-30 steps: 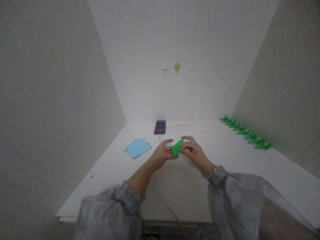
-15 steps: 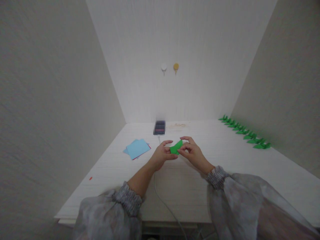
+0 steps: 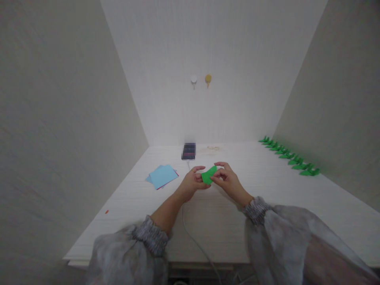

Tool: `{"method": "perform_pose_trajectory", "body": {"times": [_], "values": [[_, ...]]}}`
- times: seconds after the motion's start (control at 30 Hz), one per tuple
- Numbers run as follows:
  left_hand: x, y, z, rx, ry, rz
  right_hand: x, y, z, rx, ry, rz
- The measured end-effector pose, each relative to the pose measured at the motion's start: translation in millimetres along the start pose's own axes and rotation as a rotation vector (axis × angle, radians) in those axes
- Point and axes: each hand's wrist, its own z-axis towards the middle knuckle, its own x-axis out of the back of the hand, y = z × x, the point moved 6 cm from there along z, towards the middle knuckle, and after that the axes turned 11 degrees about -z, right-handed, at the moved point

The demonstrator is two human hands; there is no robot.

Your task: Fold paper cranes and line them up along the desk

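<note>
A: Where is the green paper piece [image 3: 208, 174] sitting?

B: It's hanging just above the white tabletop [image 3: 282, 198], between both hands. The left hand [image 3: 191, 183] is pinching its lower, nearer end with the thumb on top. The right hand [image 3: 228, 180] is pinching the upper, farther end between thumb and forefinger. Both grips are closing tight on the paper, with no gap showing.

A: Shape?

B: It's looking like a narrow, slightly curved strip, tilting up toward the right hand. The creases are too small to read.

A: What's lying around the grip?

B: Left of it and a little beyond, a stack of light blue sheets [image 3: 162, 176] is resting flat, with a red edge peeking out underneath. Straight beyond it there's a dark device [image 3: 189, 151], blurred. A white cable [image 3: 192, 233] is running from it under the hands toward the near edge. Well off to the right, a row of green folded figures [image 3: 289, 158] is lining up along the wall.

A: How far along?

B: Judging by the layout, a good many figures are standing finished. The piece in hand is looking only partly folded, nothing like their pointed shape yet. Flat sheets are lying unused in the stack.
</note>
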Motion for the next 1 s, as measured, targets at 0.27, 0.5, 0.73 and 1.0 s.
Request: {"method": "perform_pose_trajectory", "body": {"times": [0.27,0.5,0.73,1.0], "values": [[-1.1,0.6,-0.2,0.009,-0.013,-0.045,2.8,-2.7,-0.6,-0.057,0.025,0.029],[-4.4,2.8,-2.0,0.013,-0.030,-0.063,5.0,-1.9,-0.2,-0.123,0.037,0.046],[-5.0,3.3,-2.4,0.026,-0.024,-0.057,4.6,0.9,-0.3,-0.162,0.051,0.103],[-4.5,2.9,-2.2,0.017,-0.034,-0.066,3.8,1.2,-0.9,-0.172,0.042,0.094]]}}
